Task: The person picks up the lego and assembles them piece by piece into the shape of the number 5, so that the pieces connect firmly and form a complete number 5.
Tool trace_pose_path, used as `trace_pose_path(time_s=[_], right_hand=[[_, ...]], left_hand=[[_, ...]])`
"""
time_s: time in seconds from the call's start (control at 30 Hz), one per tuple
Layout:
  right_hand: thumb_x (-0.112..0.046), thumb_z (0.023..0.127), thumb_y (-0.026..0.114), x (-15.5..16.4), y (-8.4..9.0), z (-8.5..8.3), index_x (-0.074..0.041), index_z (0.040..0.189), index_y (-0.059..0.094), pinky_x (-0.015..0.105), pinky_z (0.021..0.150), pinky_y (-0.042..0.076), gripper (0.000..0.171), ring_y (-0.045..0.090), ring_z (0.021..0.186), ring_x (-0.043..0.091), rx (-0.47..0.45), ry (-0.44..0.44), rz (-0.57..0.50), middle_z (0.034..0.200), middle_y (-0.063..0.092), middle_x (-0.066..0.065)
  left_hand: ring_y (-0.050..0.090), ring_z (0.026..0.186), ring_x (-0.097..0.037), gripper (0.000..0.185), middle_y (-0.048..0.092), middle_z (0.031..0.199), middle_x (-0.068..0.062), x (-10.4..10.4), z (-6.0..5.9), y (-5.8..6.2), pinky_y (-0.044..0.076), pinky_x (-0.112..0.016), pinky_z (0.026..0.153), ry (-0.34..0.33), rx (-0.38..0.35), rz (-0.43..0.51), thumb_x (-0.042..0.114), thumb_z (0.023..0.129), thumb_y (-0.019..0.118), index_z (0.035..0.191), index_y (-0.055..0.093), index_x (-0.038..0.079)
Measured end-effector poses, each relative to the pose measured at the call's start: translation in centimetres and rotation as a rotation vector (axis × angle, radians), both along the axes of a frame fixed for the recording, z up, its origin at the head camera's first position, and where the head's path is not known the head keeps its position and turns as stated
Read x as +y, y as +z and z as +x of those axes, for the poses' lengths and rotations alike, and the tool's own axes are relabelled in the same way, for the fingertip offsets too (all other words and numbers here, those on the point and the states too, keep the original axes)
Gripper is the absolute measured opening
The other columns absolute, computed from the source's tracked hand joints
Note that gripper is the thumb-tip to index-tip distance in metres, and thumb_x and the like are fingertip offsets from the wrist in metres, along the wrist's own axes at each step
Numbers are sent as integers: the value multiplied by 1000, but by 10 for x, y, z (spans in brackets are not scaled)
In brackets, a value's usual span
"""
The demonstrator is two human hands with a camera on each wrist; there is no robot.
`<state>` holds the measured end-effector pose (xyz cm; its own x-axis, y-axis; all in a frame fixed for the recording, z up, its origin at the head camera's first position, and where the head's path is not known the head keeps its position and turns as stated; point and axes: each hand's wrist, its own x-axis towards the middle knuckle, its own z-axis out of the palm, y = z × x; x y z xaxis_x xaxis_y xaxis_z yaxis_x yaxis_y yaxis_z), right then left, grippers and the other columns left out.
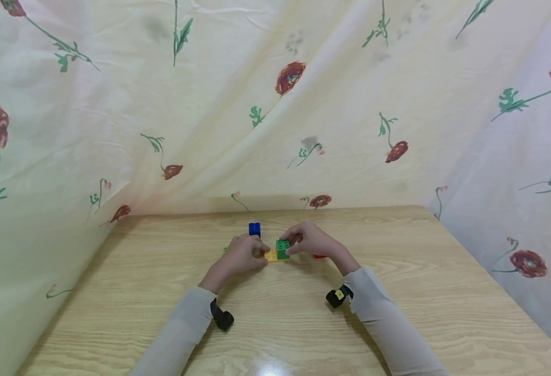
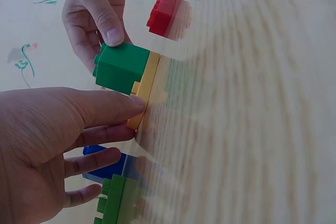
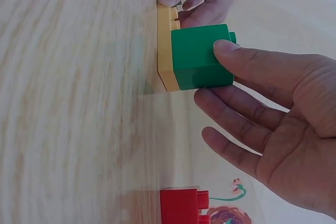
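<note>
Below centre | your left hand [image 1: 243, 255] pinches yellow plate [image 3: 165, 45], likely steadying it | your right hand [image 1: 312, 240] pinches green block [image 3: 199, 56] atop

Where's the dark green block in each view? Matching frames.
Head: dark green block, below centre, slightly right.
Left wrist: dark green block, above and left of centre.
Right wrist: dark green block, above and right of centre.
Shared landmark: yellow plate it sits on.

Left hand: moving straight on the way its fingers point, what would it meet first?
Past the yellow plate it pinches, the left hand would probably meet the dark green brick; exact depth is unclear.
</note>
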<state>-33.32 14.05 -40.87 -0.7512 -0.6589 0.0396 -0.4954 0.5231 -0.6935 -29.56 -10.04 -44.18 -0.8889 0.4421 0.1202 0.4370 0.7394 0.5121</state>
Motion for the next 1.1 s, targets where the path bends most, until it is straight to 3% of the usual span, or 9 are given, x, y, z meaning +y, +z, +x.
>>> trace_pose_path(time_s=[0.2,0.5,0.87,1.1], right_hand=[[-6,87,78,0,0,-1,-1,114,74,38,87,58,28,70,90,12,41,37,-4,103,77,7],[-8,88,79,-1,2,1,-1,116,73,41,90,57,30,72,96,22,10,18,15,108,76,13],[-8,88,78,-1,6,3,-1,117,73,36,88,58,30,70,97,20,7,33,22,110,75,11],[-13,89,78,6,9,3,-5,123,71,39,91,57,36,68,106,24,-4,-6,50,120,73,10]], left_hand=[[61,117,-28,26,74,119,-4,0,0,0,39,-55,103,2,-8,8,21,87,82,112,79,13],[61,105,-22,28,75,110,-1,-1,0,0,40,-53,100,6,4,6,21,86,83,113,79,13],[60,103,-21,25,75,107,0,0,0,-1,40,-55,101,13,8,37,19,85,83,110,78,14],[60,102,-20,25,74,107,0,0,-1,-2,41,-53,101,23,-1,29,20,85,83,110,78,14]])
